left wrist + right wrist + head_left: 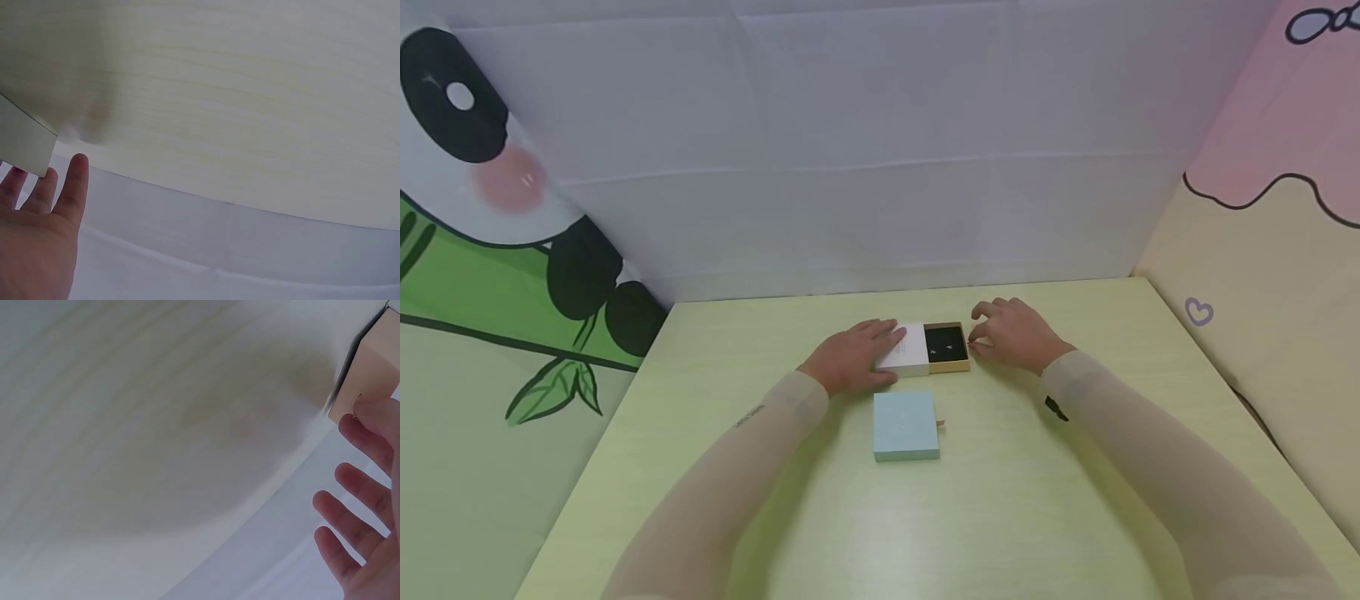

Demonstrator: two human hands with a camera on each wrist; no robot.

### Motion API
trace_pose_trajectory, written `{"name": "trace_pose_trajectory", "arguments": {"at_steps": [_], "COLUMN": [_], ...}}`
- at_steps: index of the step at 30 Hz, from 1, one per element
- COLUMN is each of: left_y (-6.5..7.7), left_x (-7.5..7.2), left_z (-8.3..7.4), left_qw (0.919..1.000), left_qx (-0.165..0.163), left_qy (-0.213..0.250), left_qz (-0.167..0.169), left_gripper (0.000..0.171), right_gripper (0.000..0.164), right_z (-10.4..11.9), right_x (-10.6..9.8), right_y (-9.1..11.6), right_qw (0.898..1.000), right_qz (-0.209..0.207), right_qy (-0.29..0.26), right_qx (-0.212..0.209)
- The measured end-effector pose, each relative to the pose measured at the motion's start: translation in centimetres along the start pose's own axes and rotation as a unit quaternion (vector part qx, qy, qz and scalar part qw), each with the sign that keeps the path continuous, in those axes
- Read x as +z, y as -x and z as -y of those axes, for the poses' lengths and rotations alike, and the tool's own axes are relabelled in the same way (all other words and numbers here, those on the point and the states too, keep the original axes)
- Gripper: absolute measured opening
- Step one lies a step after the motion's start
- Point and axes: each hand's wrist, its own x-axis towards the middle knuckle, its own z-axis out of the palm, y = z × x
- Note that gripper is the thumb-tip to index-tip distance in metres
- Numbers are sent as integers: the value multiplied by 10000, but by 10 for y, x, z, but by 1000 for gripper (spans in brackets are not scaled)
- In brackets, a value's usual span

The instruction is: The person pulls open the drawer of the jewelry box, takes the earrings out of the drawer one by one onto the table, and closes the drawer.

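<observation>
A white sliding box point(911, 352) lies on the table with its tan drawer point(951, 366) pulled partly out to the right. The drawer's black insert point(945, 342) carries two small silvery pieces that look like earrings. My left hand point(857, 354) holds the white sleeve, thumb along the near side and fingers over the top towards the far edge; the left wrist view shows fingertips point(47, 180) at that edge. At the drawer's right end, my right hand point(1011, 335) pinches a small pull tab between thumb and forefinger, mostly hidden by them, while its other fingers point(344, 515) are spread.
Nearer to me a light blue box point(906, 426) lies flat, a small tan tab point(941, 423) sticking out on its right. Behind the pale wooden table point(880, 533) hangs a white cloth point(880, 217). Printed panels stand at the left and right sides.
</observation>
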Motion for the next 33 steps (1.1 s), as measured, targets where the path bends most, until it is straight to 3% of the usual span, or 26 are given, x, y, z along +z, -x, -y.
{"name": "trace_pose_trajectory", "arguments": {"at_steps": [33], "left_y": [1], "left_x": [0], "left_z": [1], "left_qw": [10000], "left_qx": [31], "left_qy": [67], "left_qz": [-21], "left_gripper": [90], "right_gripper": [18], "right_z": [4], "right_x": [-18], "right_y": [-4], "right_qw": [9995], "right_qz": [-294], "right_qy": [-83], "right_qx": [-113]}}
